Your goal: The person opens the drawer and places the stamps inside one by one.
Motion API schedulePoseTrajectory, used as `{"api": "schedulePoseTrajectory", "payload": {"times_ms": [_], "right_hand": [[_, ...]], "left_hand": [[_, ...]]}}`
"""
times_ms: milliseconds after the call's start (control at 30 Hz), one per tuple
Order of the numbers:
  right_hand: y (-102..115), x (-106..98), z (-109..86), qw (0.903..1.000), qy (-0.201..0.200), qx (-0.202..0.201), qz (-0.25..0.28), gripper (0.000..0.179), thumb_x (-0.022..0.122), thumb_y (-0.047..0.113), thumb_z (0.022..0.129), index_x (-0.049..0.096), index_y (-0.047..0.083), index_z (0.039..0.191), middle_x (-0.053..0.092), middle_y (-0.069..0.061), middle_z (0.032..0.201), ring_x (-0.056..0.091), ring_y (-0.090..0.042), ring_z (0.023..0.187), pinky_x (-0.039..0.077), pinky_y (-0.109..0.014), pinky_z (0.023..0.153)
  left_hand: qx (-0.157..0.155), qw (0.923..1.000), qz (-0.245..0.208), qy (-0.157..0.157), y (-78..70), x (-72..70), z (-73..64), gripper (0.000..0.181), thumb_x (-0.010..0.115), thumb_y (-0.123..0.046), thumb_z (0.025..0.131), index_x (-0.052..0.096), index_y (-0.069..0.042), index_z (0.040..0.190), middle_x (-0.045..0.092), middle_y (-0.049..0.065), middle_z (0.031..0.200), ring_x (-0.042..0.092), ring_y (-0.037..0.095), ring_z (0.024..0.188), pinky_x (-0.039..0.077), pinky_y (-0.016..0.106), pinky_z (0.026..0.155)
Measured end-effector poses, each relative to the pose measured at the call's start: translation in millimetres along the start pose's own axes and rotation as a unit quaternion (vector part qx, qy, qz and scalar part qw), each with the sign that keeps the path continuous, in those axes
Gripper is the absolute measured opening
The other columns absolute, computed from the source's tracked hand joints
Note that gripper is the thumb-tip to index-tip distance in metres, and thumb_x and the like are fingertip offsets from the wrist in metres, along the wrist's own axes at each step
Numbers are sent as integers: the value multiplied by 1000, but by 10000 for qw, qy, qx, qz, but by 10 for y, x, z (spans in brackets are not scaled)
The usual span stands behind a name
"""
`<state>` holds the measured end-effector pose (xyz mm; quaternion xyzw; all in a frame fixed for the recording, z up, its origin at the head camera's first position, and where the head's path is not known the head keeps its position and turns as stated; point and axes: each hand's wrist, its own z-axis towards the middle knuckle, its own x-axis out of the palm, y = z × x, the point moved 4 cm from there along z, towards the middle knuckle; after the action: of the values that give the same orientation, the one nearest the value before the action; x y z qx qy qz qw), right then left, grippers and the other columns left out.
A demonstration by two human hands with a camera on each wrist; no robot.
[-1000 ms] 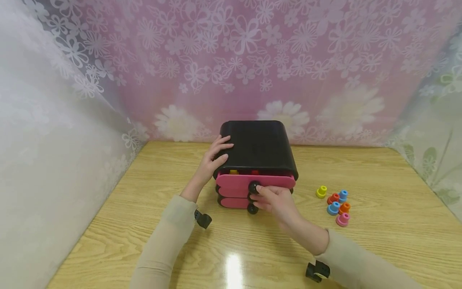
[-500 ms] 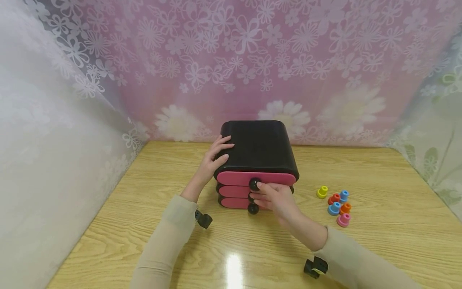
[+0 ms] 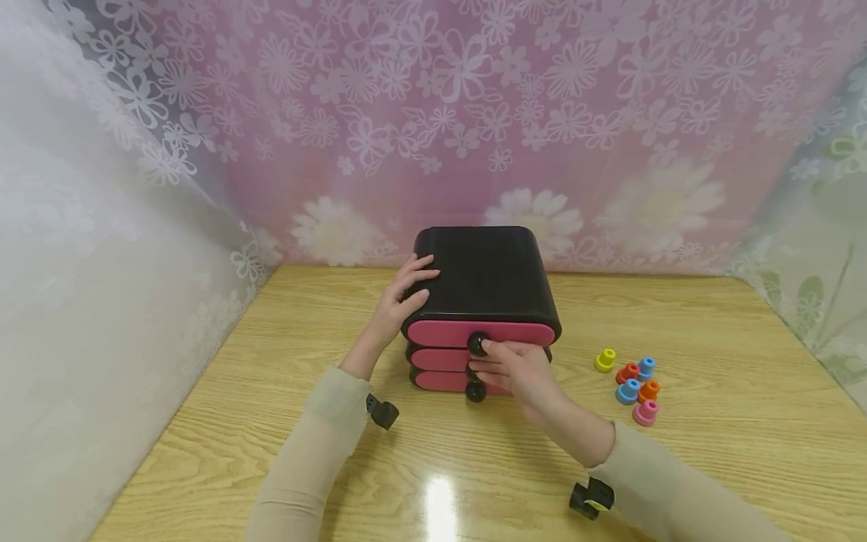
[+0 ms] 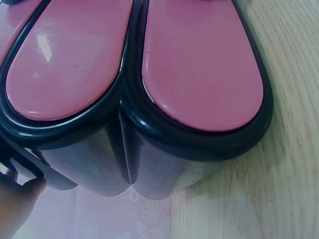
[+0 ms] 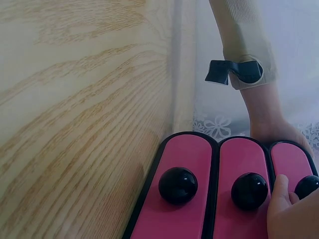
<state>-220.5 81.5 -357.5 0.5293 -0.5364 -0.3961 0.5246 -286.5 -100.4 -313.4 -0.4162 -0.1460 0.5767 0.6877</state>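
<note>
A small black drawer chest (image 3: 484,271) with three pink drawers stands on the wooden table in the head view. Each drawer front bears a round black knob. The top drawer (image 3: 436,333) sits flush in the frame. My left hand (image 3: 398,301) rests on the chest's upper left edge, fingers laid out over its top; its thumb side shows at the lower left of the left wrist view. With thumb and fingers, my right hand (image 3: 521,373) pinches the top drawer's knob (image 3: 477,344). The middle knob (image 5: 249,191) and bottom knob (image 5: 178,185) show fully in the right wrist view.
Right of the chest, several small stepped plastic pegs stand on the table (image 3: 718,459): a yellow peg (image 3: 606,360) a little apart, then red, blue, orange and pink ones (image 3: 646,412) in a cluster. A flowered curtain (image 3: 474,135) hangs behind.
The top drawer, slightly out a second ago with coloured pieces showing inside, has slid back into the chest. My right hand moved slightly inward with its knob. The left hand stayed put.
</note>
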Motion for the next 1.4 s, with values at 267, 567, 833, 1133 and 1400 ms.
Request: {"api": "schedulePoseTrajectory", "payload": {"times_ms": [267,567,833,1133,1400], "right_hand": [[-24,-13,-22,9997,-43,252,-52,40,55,19,87,54,-16,107,64,-16,92,64,-21,83,50,-31,71],[-66,-64,-104,9995,113,293,54,43,55,16,87,49,-19,110,64,-16,92,64,-17,79,50,-31,71],[-137,-119,-131,9986,189,427,-234,40,57,19,86,54,-16,105,63,-12,86,63,-18,79,48,-36,75],[-285,-164,-113,9975,283,560,-319,40,59,22,84,56,-15,99,63,-14,89,63,-17,79,48,-36,76],[-438,-162,-70,9959,479,739,-227,41,59,22,84,54,-16,100,63,-11,85,62,-17,79,50,-32,72]], "left_hand": [[-43,10000,12,19,9,7,-3,33,43,-1,89,44,16,117,25,29,136,1,38,131,6,54,101],[-105,9999,31,-19,13,1,-6,31,41,7,87,44,16,117,26,29,136,2,36,131,7,52,102],[-55,10000,-7,30,8,2,-11,33,42,-1,90,44,17,117,24,30,136,1,38,131,6,53,102],[22,10000,-40,27,-4,-2,-5,36,43,-7,91,44,16,118,25,29,136,1,38,131,5,56,100],[-6,10000,-4,6,-3,-6,-10,33,42,0,89,45,16,117,25,29,135,1,38,131,5,55,101]]}}
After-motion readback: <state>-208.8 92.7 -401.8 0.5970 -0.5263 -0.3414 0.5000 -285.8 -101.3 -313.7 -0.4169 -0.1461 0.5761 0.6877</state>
